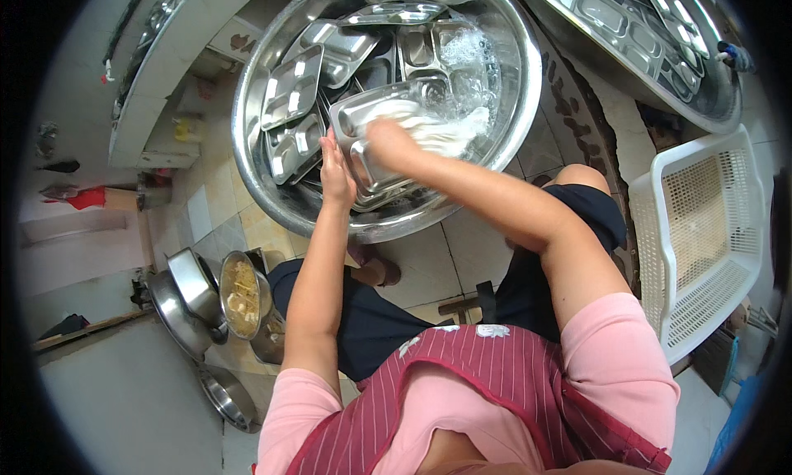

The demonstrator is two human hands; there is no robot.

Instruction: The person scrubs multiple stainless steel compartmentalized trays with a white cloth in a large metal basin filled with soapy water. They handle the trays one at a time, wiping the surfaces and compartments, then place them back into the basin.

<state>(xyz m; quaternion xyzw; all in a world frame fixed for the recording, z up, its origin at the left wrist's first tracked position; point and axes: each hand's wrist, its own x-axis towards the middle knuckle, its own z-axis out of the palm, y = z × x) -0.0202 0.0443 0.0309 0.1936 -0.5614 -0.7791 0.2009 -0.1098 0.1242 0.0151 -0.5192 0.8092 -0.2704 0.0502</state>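
A large round metal basin (246,113) stands on the floor before me, full of compartment trays and sudsy water. My left hand (338,171) grips the left edge of one stainless steel compartment tray (359,107), tilted over the others. Blurred by motion, my right hand (390,142) presses a white cloth (442,132) against that tray, and the cloth trails over its right side into the foam (467,51). More steel compartment trays (294,88) lean in a heap at the basin's left. My right fingers are partly hidden by blur.
At the upper right, a second metal basin (724,113) holds several compartment trays (619,36). A white plastic basket (649,227) stands to my right. Left of my leg are a bowl of food scraps (265,295) and several metal pans (167,308). A drain grate (566,104) runs along the floor.
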